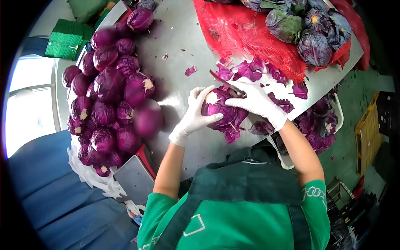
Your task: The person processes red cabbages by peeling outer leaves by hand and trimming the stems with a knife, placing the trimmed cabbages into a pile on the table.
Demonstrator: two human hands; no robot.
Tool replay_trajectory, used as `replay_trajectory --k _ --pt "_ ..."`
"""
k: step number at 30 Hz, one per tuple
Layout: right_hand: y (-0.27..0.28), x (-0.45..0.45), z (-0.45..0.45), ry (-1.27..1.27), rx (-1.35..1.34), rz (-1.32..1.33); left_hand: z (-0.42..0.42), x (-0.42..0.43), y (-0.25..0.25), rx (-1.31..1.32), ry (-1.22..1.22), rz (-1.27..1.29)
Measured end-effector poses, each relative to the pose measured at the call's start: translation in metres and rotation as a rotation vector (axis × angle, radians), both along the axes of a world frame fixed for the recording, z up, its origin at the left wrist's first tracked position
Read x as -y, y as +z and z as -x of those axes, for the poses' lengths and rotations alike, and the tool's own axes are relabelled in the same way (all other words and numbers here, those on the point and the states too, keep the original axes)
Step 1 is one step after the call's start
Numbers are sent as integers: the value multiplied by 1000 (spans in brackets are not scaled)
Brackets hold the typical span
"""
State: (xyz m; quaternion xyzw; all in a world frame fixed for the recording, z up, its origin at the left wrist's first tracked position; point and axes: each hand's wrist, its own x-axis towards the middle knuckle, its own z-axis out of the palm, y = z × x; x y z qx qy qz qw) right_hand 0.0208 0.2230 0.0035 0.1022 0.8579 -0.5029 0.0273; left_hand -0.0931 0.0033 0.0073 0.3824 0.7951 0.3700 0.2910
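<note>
Cupping the purple cabbage (221,111) over the worktop (177,46), the left hand (192,115) braced it while the right hand (256,98) curled round a knife (221,80), thumb on the cabbage. Loose leaves (250,70) lay beyond. Leaf-trimming seemed in hand; the next move probably called for steady turning.

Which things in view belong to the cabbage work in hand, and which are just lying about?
Belong to the work:
cabbage in the hands
knife
pile of cabbages
loose leaves
red net sack

Apparently just lying about:
yellow pallet
green bundle
</note>
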Motion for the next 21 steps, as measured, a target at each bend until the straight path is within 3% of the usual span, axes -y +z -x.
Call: replay_trajectory --k 2,4,6,9,10,12,14,17,21 --pt "-11 14 2 11 6 117 3 4 2 7 -28 54" --pt "-22 13 6 -26 110 448 6 8 2 94 -80 -59" --pt "-21 18 2 -7 9 337 2 10 -1 86 -69 -49" --pt "-11 30 -9 28 -95 -301 -11 10 -7 39 40 -45" --pt "-16 32 -12 29 -87 -298 -15 9 -9 48 41 -41" --pt "-21 36 -18 -7 -152 -564 -24 6 -13 -113 31 -33" --pt "-29 30 -21 -18 -194 -605 -33 -1 -11 -96 68 -58" --pt "-69 10 -24 -234 -117 -588 -45 2 -6 -161 208 -83" --pt "-54 7 -30 -294 -103 -336 -55 15 -13 -128 216 -126"
